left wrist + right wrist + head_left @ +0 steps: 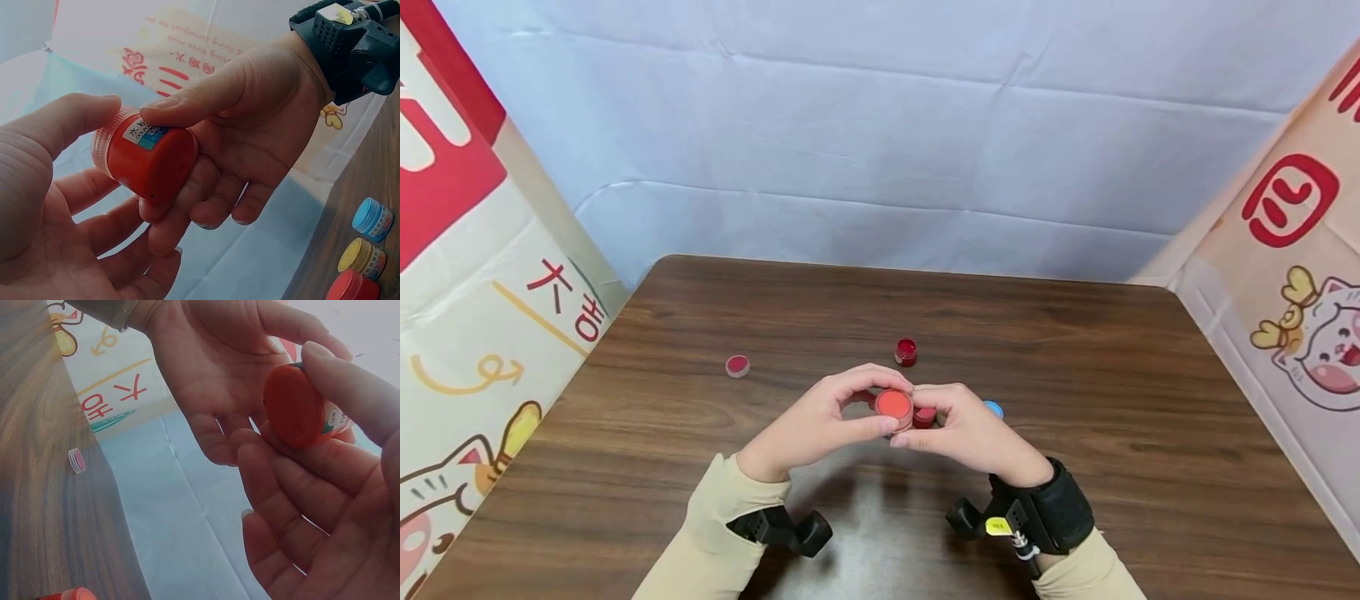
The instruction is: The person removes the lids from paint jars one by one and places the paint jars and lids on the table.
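Both hands hold a small orange-red gouache paint jar (pixel 894 405) raised over the table. It has a clear ribbed lid and a white-and-teal label (pixel 147 133). The left hand (pixel 823 421) pinches the ribbed lid between thumb and fingers. With its thumb over the label and its fingers beneath, the right hand (pixel 958 429) grips the jar's body. The jar is tilted, its orange base (pixel 292 407) facing the right wrist camera and its lid toward the head view. Behind the hands sits a red paint jar (pixel 924 417), partly hidden by the right hand's fingers.
A dark red jar (pixel 906 352) without a lid stands beyond the hands. To the left lies a round crimson lid (pixel 737 366) with a clear rim. A blue jar (pixel 373 219) and a yellow jar (pixel 359 257) stand in a row on the wooden table (pixel 1075 350).
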A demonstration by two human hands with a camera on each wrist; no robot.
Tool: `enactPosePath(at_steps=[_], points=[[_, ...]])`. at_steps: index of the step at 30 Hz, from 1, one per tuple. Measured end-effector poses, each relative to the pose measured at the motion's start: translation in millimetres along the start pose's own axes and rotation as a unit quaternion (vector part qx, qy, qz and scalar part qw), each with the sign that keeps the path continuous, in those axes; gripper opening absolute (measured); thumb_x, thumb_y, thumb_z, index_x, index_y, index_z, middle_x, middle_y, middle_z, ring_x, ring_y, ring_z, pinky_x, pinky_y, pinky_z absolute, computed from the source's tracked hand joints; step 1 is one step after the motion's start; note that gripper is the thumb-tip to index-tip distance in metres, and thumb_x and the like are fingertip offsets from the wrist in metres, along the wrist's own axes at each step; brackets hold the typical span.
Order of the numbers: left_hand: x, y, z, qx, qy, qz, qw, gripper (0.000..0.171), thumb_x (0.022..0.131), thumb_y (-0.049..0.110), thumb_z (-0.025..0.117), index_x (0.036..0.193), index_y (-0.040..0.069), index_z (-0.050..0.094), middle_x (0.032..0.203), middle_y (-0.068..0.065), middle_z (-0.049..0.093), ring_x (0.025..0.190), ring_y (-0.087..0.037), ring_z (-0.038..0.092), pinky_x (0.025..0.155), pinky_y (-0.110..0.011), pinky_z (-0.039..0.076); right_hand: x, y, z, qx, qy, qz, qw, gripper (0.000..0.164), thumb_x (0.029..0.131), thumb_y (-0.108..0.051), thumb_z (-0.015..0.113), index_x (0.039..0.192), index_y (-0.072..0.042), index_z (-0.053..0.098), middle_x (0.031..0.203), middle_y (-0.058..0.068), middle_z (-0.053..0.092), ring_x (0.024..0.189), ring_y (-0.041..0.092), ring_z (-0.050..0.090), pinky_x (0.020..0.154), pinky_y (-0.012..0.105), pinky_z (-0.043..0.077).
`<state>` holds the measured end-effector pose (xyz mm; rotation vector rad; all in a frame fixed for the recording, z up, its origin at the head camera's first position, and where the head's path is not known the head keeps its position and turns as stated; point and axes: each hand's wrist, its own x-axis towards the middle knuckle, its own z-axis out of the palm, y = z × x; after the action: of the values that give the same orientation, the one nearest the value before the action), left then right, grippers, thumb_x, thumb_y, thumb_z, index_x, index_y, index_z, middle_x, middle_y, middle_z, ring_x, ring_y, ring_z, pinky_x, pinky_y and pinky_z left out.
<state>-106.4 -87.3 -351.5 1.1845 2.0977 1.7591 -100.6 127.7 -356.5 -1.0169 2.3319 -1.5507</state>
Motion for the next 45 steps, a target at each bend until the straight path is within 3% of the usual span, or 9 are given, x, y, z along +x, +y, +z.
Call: enactPosePath(at_steps=[7,16,23,30,37,45], points=[[-0.3,0.8,0.9,-0.003,0.0,-0.018,0.9998,0.036,0.088,0.011,0.065,0.123,0.014,0.058,0.117,0.001,0.058,0.101,-0.02,0.056,0.086,-0.036,0.046,-1.7,0.6,0.3,0.005,-0.003,0.008,1.0,0.01,0.082,-0.016,0.072,0.091,-0.017,0.067,0.076,-0.004,0.058,0.071,0.019,0.05,0.059,0.027,0.043],[1.6,-0.6,0.3,-0.007,-0.007,0.003,0.9999,0.027,0.088,0.01,0.064,0.114,0.013,0.059,0.114,-0.001,0.058,0.097,-0.018,0.055,0.085,-0.034,0.046,-1.3,0.5,0.8,0.014,0.0,-0.003,1.0,0.009,0.081,-0.014,0.073,0.088,-0.016,0.067,0.072,-0.003,0.056,0.069,0.017,0.049,0.058,0.028,0.042],[0.3,0.7,-0.7,-0.011,-0.004,-0.019,0.9998,0.035,0.088,0.01,0.064,0.122,0.013,0.058,0.116,0.001,0.058,0.1,-0.021,0.056,0.086,-0.035,0.046,-0.9,-0.4,1.2,0.018,-0.001,-0.002,1.0,0.009,0.083,-0.014,0.072,0.091,-0.015,0.067,0.074,-0.003,0.056,0.069,0.018,0.05,0.058,0.026,0.042],[0.0,0.1,-0.7,-0.017,-0.006,0.003,0.9998,0.027,0.088,0.009,0.064,0.115,0.012,0.06,0.114,-0.001,0.058,0.099,-0.02,0.055,0.085,-0.035,0.046,-0.3,-1.4,2.1,0.015,-0.003,0.005,1.0,0.008,0.082,-0.016,0.072,0.088,-0.016,0.067,0.073,-0.003,0.056,0.07,0.018,0.049,0.058,0.027,0.042],[-1.7,1.9,-1.9,-0.009,-0.003,-0.006,0.9999,0.034,0.09,0.011,0.062,0.124,0.012,0.057,0.117,0.0,0.058,0.103,-0.019,0.055,0.086,-0.034,0.046,0.8,-2.6,1.7,0.006,-0.002,-0.001,1.0,0.011,0.083,-0.016,0.072,0.093,-0.016,0.067,0.074,-0.004,0.056,0.068,0.016,0.05,0.057,0.027,0.042],[-1.6,0.7,2.4,-0.036,-0.006,0.017,0.9992,0.028,0.09,0.007,0.061,0.117,0.01,0.059,0.116,-0.003,0.057,0.104,-0.021,0.052,0.086,-0.035,0.046,-3.0,-3.9,-0.4,-0.008,-0.002,0.011,1.0,0.01,0.081,-0.018,0.073,0.089,-0.017,0.067,0.07,-0.004,0.053,0.066,0.014,0.047,0.055,0.025,0.041]])
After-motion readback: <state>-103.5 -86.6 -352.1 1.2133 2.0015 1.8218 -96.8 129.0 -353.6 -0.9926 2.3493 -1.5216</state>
